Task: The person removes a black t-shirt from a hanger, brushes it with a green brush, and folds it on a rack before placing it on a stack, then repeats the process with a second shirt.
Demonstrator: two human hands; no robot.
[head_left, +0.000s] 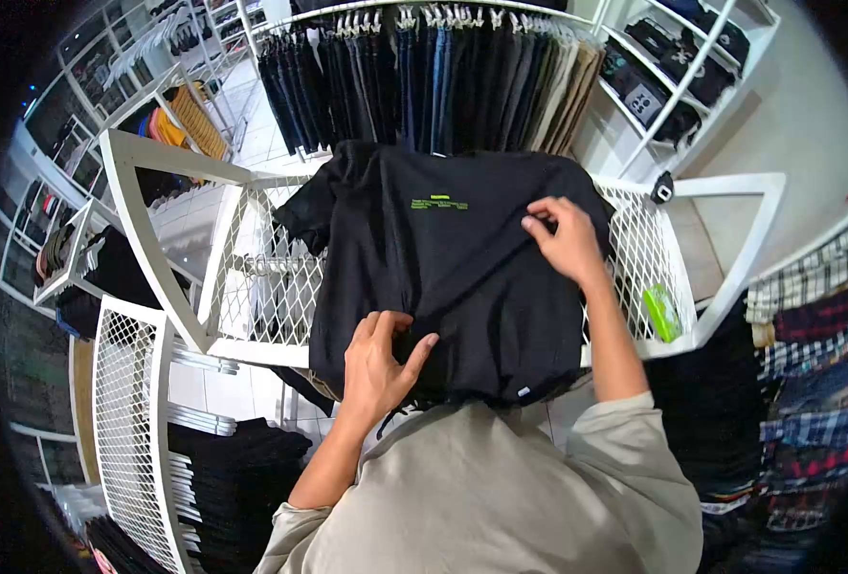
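A black short-sleeved T-shirt (pixel 462 258) with small green print on its chest lies spread over a white mesh rack top. Low on the shirt's left half, my left hand (pixel 378 362) rests with thumb and fingers apart, holding nothing. My right hand (pixel 569 244) is at the upper right of the shirt, below the shoulder. Its fingers are bent and the thumb stands a little away from them, with no cloth visibly gripped. Diagonal creases cross the fabric between the two hands. A small white tag shows near the hem.
A bright green packet (pixel 661 313) lies on the mesh (pixel 627 239) at right. A small black device (pixel 662 187) sits on the rack's rim. Hanging trousers (pixel 434 81) line the back. Folded checked shirts (pixel 814 383) are stacked at right, and another mesh rack (pixel 129 421) stands at left.
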